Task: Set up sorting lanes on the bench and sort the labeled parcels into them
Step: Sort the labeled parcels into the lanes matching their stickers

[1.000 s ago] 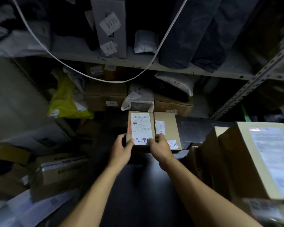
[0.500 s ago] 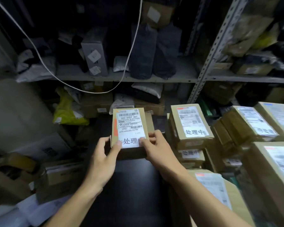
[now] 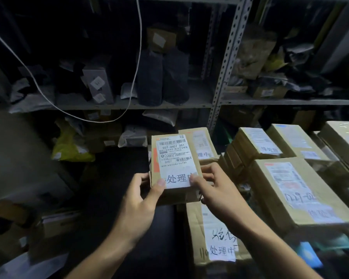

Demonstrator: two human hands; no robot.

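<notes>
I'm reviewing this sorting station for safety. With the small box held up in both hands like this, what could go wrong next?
The left hand and right hand grip only the near end of the small box, so it could tip or slip. Both thumbs cover part of its white sticker, inviting a misread. The dim light makes labels on the stacked boxes at the right harder to read.

Held parcel point(image 3: 174, 168): small brown cardboard box, raised at centre, label side up, tilted slightly; white shipping label with barcode, "507-H407 051", and a white slip reading 处理中.
Parcel behind point(image 3: 199, 143): similar brown box, just beyond the held one, partly hidden.
Near parcel point(image 3: 216, 234): flat brown box, lower centre-right, handwritten white slip plus 处理中.
Large parcel point(image 3: 298, 194): right, label up, writing blurred, perhaps handwritten.
Far-right parcels point(image 3: 258, 143): several stacked brown boxes, labels up.
</notes>
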